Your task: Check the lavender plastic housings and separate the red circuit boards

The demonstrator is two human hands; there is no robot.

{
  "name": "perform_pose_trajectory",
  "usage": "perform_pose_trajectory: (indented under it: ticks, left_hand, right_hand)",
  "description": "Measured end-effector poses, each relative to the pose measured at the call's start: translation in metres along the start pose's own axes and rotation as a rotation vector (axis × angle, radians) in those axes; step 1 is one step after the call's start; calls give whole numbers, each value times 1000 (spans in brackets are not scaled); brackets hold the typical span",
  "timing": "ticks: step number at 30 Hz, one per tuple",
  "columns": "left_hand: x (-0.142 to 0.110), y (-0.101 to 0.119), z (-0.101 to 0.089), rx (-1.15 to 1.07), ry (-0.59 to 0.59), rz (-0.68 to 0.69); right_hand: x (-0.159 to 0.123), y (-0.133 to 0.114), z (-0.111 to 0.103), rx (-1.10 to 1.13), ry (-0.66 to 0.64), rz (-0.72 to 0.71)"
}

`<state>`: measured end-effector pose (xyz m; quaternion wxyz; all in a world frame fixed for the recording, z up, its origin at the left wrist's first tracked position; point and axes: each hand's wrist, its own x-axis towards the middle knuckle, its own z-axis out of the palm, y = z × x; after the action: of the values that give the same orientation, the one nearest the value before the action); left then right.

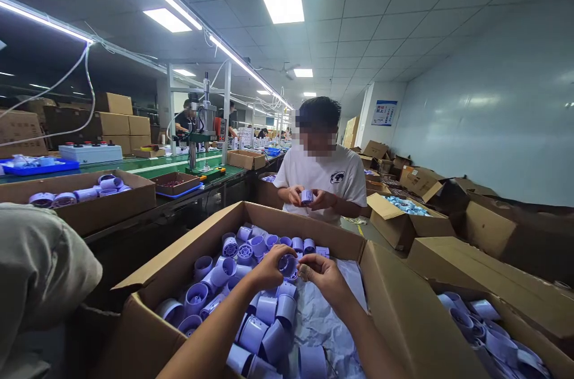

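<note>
Over an open carton (403, 319) lined with crumpled paper (309, 313), the left hand (269, 266) grips a purple cup (288, 267), the right hand's (326, 276) bent fingers beside it, closure undeterminable; green workbench (155, 167) at ten o'clock, pale wall (484, 104) at two.

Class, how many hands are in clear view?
4: left hand and right hand above the box; the co-worker's two hands at a purple cup. Background hands may be hidden.

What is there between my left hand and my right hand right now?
A round purple plastic cup, seen in the head view: the left hand holds it, and the right hand is at its right edge.
</note>
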<state>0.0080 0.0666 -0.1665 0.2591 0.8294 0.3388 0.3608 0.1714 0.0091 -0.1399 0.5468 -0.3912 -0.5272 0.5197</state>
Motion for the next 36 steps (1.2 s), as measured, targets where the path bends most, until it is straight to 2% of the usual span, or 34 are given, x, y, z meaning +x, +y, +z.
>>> perform_pose_trajectory:
  ticks: [9, 20, 24, 32, 36]
  left_hand:
    - [0, 1, 0, 6, -26, -1]
    - [-3, 12, 3, 99, -107, -15]
    - [-4, 16, 5, 140, -112, -65]
    - [-4, 20, 11, 107, -79, -19]
    - [-3, 19, 13, 75, -5, 23]
  right_hand:
    - [2, 10, -6, -127, 1, -125]
    - [1, 22, -1, -179, -70, 6]
    - [0, 22, 0, -210, -40, -39]
    - [-7, 11, 11, -714, 25, -278]
    - [-7, 16, 18, -896, 133, -261]
